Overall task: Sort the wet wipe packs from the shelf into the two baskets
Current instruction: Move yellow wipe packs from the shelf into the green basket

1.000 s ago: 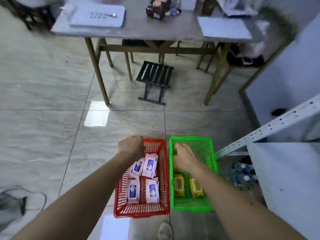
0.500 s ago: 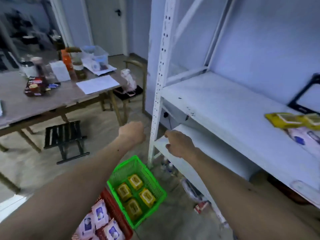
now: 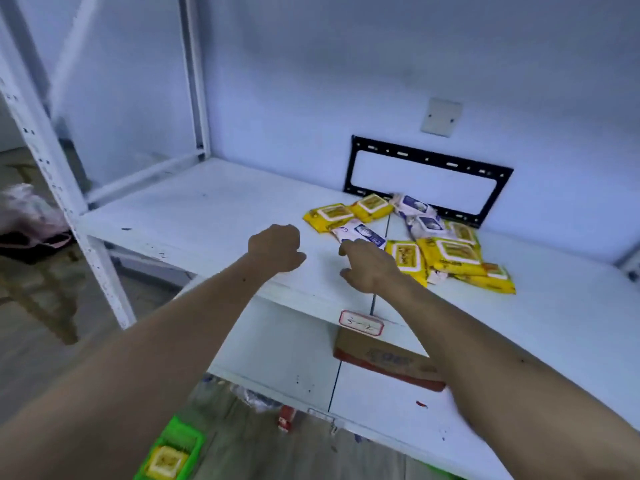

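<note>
On the white shelf [image 3: 214, 202], mixed pile: yellow wet wipe packs [image 3: 450, 252] overlapping white-and-blue wet wipe packs [image 3: 360, 233], against the black bracket [image 3: 426, 157].

Right hand [image 3: 372, 266]: spread loosely, empty, just short of the nearest white-and-blue pack. Left hand [image 3: 275, 247]: curled, apparently empty; inner side hidden, cannot tell for sure.

Risks: dragging overlapped neighbours off the shelf edge; taking two colours together, causing mis-sorting.

Limits: green basket [image 3: 169, 452] cut off at frame bottom, one yellow pack inside; second basket out of view; print on the packs unreadable.
</note>
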The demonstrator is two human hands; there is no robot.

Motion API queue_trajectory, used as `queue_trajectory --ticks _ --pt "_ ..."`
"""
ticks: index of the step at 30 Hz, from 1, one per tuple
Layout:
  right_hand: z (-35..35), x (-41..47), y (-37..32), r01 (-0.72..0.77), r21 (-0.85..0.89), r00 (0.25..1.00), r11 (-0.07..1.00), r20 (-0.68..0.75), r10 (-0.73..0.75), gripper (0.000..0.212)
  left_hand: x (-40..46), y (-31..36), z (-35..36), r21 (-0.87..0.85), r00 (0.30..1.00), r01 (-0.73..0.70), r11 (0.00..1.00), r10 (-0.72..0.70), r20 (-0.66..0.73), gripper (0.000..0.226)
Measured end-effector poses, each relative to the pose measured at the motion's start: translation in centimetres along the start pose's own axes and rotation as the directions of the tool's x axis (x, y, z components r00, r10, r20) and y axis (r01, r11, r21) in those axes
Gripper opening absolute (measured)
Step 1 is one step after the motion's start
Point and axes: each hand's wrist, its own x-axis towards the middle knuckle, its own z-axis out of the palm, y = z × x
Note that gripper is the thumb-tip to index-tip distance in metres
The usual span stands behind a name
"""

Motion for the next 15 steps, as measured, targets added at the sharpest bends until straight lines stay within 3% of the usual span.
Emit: queue_trajectory --ticks 9,15 --pt "-0.5 2.2 14.0 -0.213 0.030 0.977 0.977 -0.019 0.214 0.032 9.0 10.6 3.4 0.025 0.988 -0.142 0.990 0.141 0.057 0.041" --pt "-0.4 3.7 21.6 -0.459 0.142 0.888 0.877 0.066 0.454 0.068 14.4 16.4 5.2 -0.009 0.931 -0.315 0.949 0.310 0.194 0.055"
